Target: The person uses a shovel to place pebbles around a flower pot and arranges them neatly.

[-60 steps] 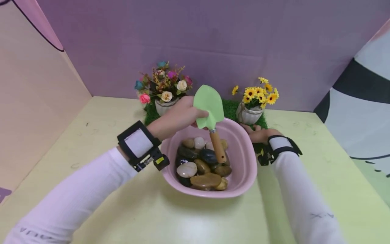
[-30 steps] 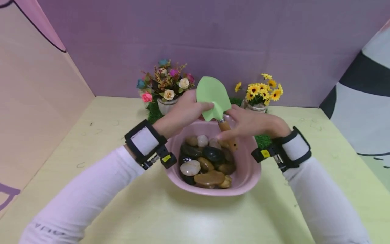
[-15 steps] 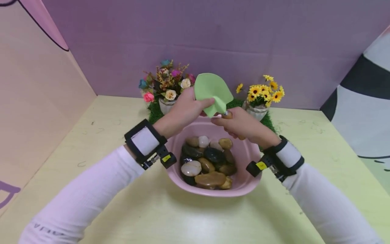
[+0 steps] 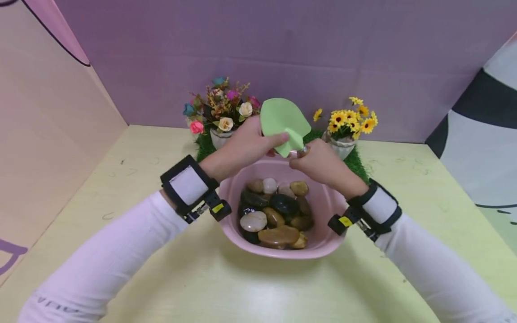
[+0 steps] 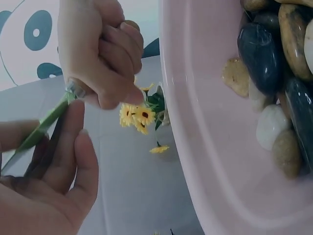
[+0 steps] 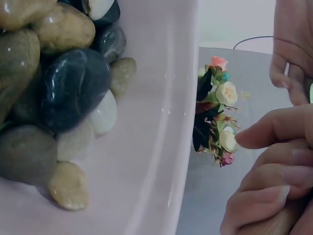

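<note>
A hand trowel with a light green blade (image 4: 282,121) is held up over the far rim of a pink basin (image 4: 327,242). My left hand (image 4: 248,143) pinches the blade, thumb on its upper face and fingers beneath. My right hand (image 4: 325,166) is curled round the wooden handle, which it mostly hides; in the left wrist view the handle's end (image 5: 132,24) shows past the right fist (image 5: 98,58). Below both hands, wet stones (image 4: 278,235) of brown, black and white lie in the basin.
Behind the basin, a pot of mixed flowers (image 4: 220,139) stands at left and a pot of yellow flowers (image 4: 341,146) at right, both on green artificial turf (image 4: 355,163). A purple wall (image 4: 282,45) rises behind the pale table (image 4: 161,278).
My right hand has come from beside the yellow flower pot to the trowel and closed round its handle. The left hand keeps its pinch on the blade, which has turned slightly.
</note>
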The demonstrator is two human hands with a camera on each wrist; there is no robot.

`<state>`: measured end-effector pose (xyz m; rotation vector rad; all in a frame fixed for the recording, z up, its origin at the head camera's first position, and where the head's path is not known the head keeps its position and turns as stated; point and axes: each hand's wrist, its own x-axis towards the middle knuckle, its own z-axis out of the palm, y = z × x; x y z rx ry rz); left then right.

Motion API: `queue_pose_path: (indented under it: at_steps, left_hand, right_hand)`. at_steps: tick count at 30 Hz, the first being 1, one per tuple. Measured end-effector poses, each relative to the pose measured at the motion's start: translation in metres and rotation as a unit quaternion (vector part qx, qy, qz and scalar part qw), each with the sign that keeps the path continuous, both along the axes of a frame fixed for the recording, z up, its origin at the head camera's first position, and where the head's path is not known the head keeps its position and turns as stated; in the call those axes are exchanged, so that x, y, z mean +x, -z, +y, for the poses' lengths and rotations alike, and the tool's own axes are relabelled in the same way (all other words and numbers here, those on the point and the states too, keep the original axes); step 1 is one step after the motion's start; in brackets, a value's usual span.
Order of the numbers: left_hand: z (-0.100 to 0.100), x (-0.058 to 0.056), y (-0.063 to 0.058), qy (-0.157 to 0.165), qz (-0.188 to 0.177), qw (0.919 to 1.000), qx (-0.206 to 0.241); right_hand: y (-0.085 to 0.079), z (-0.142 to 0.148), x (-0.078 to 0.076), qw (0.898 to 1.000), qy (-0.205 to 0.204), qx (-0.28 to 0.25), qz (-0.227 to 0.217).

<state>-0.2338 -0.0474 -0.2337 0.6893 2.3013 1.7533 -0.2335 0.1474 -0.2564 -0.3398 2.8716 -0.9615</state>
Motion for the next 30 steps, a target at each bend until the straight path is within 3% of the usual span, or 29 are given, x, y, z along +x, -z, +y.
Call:
queue_pose_path:
  at_steps: [4,6,8,10,12,14,16,18,23,26,30]
  left_hand:
    - [-0.008,0.002,-0.001,0.069,0.017,0.9969,-0.033]
    - [-0.016,0.002,0.0,0.069,0.041,0.9932,-0.085]
    - [-0.023,0.001,0.003,0.04,0.07,0.9837,-0.161]
    - [-0.029,0.001,0.008,-0.015,0.103,0.9601,-0.26]
    - [-0.033,0.0,0.015,-0.068,0.126,0.9264,-0.348]
    - [-0.036,0.0,0.021,-0.1,0.125,0.8975,-0.411]
    - [-0.037,0.001,0.029,-0.114,0.103,0.8825,-0.445]
    - [-0.037,0.003,0.036,-0.109,0.071,0.8819,-0.453]
    - [-0.033,0.008,0.058,-0.082,0.02,0.8917,-0.445]
    - [-0.031,0.008,0.07,-0.08,0.024,0.9006,-0.426]
    - [-0.032,0.004,0.078,-0.093,0.047,0.9198,-0.378]
  right_hand:
    - [-0.008,0.007,0.002,1.0,0.011,0.013,-0.006]
    - [-0.012,0.011,0.002,1.0,0.021,0.006,-0.016]
    - [-0.014,0.016,0.001,0.999,0.036,0.006,-0.021]
    - [-0.014,0.021,-0.001,0.999,0.046,0.007,-0.023]
    - [-0.013,0.025,-0.002,0.998,0.051,0.017,-0.025]
    - [-0.01,0.028,-0.004,0.998,0.055,0.029,-0.029]
    - [-0.008,0.031,-0.005,0.997,0.049,0.041,-0.031]
    - [-0.007,0.033,-0.006,0.997,0.042,0.047,-0.036]
    - [-0.007,0.039,-0.007,0.997,0.024,0.055,-0.05]
    - [-0.007,0.041,-0.006,0.996,0.012,0.079,-0.044]
    - [-0.003,0.046,-0.004,0.993,-0.001,0.114,-0.034]
